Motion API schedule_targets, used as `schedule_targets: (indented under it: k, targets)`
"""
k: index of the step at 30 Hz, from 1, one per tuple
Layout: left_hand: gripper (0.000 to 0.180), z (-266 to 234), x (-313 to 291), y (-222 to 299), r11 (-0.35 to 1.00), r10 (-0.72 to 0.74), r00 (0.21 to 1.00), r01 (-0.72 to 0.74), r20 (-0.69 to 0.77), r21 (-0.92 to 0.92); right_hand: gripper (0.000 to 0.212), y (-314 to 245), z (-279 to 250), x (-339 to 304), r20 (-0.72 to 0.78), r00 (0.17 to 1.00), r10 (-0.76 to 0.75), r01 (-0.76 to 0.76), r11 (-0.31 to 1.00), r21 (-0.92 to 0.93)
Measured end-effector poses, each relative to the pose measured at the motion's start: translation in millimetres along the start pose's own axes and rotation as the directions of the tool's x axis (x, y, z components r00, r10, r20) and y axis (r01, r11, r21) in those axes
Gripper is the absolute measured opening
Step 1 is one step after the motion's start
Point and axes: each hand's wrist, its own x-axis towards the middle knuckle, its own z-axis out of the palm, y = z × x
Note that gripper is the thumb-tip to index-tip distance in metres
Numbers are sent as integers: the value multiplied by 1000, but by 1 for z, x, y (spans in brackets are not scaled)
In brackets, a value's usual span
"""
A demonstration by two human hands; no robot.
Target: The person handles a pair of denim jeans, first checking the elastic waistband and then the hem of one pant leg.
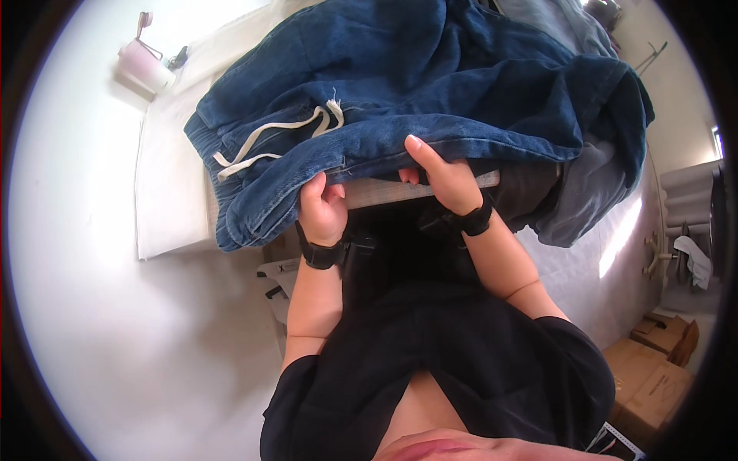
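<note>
Blue denim trousers (400, 84) with an elastic waistband (204, 150) lie spread over the table, the waistband toward the left. A white drawstring (265, 138) trails loosely across their front. My left hand (321, 209) grips the near edge of the denim by the side seam, its fingers curled under the cloth. Farther right, my right hand (450, 177) pinches the same edge, thumb on top and the other fingers partly hidden beneath. Between the two hands the edge is lifted a little off the tabletop. Each wrist wears a black band.
Dark grey cloth (580, 203) hangs off the table's near right side, with lighter blue garments (553, 27) behind. A pinkish-white cup (146, 65) with a strap stands at the far left of the white table (173, 184). Cardboard boxes (646, 376) sit at the lower right.
</note>
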Motion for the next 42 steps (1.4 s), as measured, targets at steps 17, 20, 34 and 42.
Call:
schedule_targets:
  k: [17,20,34,42]
  targets:
    - [26,-8,-4,5,997,-59,882,26,467,78,36,2,3,-1,-6,1000,-22,22,999,24]
    - [28,-8,-3,5,993,-55,870,-6,489,121,36,2,3,-1,-8,1000,-9,9,999,34]
    - [26,-14,-5,7,947,-268,888,173,375,270,22,1,3,-8,33,999,-41,43,998,-36]
    - [25,-3,-14,7,976,-217,920,195,328,98,19,3,0,-8,61,996,-65,63,998,20]
